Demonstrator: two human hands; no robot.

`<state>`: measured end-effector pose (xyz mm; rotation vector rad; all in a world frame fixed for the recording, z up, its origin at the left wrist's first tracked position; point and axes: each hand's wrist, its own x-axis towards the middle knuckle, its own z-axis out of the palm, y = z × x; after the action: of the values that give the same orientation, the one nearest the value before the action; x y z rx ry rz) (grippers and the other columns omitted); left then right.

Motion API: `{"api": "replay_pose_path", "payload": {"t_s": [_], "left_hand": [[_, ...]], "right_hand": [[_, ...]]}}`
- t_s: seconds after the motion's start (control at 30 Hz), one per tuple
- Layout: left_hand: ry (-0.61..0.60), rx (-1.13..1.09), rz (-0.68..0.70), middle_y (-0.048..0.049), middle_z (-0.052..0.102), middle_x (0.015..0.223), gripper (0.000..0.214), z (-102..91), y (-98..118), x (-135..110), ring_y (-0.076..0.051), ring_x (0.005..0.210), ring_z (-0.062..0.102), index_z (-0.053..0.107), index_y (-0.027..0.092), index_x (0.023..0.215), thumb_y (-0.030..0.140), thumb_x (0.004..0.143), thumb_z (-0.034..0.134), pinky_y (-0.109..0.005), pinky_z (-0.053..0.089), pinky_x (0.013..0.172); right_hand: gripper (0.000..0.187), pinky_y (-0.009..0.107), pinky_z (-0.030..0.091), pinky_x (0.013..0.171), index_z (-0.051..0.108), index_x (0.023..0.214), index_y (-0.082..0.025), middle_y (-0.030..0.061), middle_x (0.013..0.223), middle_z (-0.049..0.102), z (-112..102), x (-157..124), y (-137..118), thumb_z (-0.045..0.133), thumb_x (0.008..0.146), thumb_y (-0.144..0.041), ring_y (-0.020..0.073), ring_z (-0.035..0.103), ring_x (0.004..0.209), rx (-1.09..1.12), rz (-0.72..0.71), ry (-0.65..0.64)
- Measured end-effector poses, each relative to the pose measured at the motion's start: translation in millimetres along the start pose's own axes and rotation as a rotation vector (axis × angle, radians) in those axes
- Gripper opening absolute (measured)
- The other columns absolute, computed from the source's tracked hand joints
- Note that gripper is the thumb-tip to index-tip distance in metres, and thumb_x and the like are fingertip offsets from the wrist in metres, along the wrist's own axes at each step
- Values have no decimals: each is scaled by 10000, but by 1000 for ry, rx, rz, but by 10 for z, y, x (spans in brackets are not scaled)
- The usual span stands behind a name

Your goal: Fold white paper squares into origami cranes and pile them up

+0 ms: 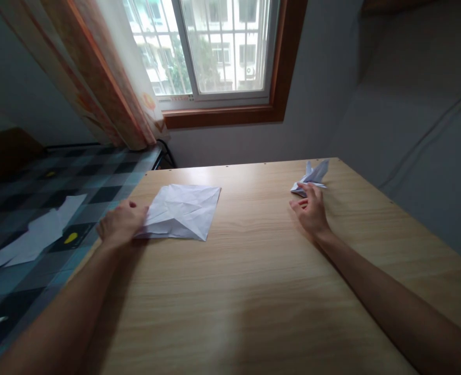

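A creased square sheet of white paper lies flat on the wooden table, left of centre. My left hand rests at its left corner with fingers curled onto the paper's edge. A folded white paper figure with pointed wings sits near the table's far right edge. My right hand lies just in front of it, fingers loosely extended, fingertips touching or almost touching the figure.
To the left stands a bed with a checked blue cover carrying loose white sheets. A window with a curtain is behind the table. A grey wall runs along the right.
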<state>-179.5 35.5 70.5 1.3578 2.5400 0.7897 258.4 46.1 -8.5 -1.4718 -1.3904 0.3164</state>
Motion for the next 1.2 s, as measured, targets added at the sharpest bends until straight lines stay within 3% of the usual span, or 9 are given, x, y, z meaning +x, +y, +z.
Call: {"api": "replay_pose_path", "payload": {"t_s": [0.1,0.2,0.3,0.47,0.63,0.77,0.9,1.03,1.2], "left_hand": [[173,346,424,-166,572,1284,495,188,100,-178,-371,1184,475,559,145,1241,481,884,491,-476,410,942],[-20,445,682,-165,348,1541,625,478,219,-348,-404,1393,303,455,192,1419,545,904,418,-566,271,1087],[-247,486,703,-128,210,1613,683,724,270,-404,-427,1463,161,356,259,1494,618,913,326,-659,156,1104],[-356,490,686,-115,206,1615,710,826,194,-248,-426,1465,169,303,273,1517,635,906,308,-666,157,1103],[-257,429,729,-135,340,1562,627,734,166,-149,-406,1448,237,461,223,1432,560,913,366,-660,158,1110],[-87,71,942,-168,549,1377,414,696,460,-515,-358,1347,421,660,180,1142,464,875,520,-536,263,1124],[-446,-514,582,-115,698,957,639,841,904,-1143,-253,798,684,530,176,1278,497,754,703,-403,533,760],[-812,-999,231,-94,690,946,780,1046,1147,-1504,-204,741,693,461,171,1288,376,630,825,-330,535,686],[-802,-1219,175,-8,665,768,573,1143,1157,-1529,-137,640,641,547,154,1085,243,584,812,-258,489,626]], "right_hand": [[627,422,535,826,514,1374,-204,203,1526,292,4,43,37,602,766,-325,149,608,659,-122,8,-39],[645,482,462,975,494,1411,-232,183,1558,274,4,78,75,617,785,-323,269,663,903,-248,12,-69],[641,515,421,1027,494,1416,-216,173,1550,315,7,104,116,617,800,-343,394,533,1228,-348,25,-94],[661,512,375,1079,481,1418,-152,173,1484,442,19,146,203,603,797,-340,382,439,1334,-395,28,-121],[584,477,468,958,598,1295,-110,188,1327,589,25,98,135,597,761,-348,303,636,997,-167,49,-14],[409,371,526,733,703,1113,-131,131,1081,701,63,-104,-134,588,790,-355,208,623,737,159,58,11],[238,334,520,743,735,996,-197,73,1002,708,116,-381,-413,615,820,-306,197,638,811,393,17,-44],[148,349,525,804,751,922,-244,43,964,714,131,-573,-510,654,813,-269,215,657,899,590,11,-218],[111,367,533,826,752,878,-252,47,972,701,160,-619,-496,666,812,-279,225,652,934,641,30,-334]]}}
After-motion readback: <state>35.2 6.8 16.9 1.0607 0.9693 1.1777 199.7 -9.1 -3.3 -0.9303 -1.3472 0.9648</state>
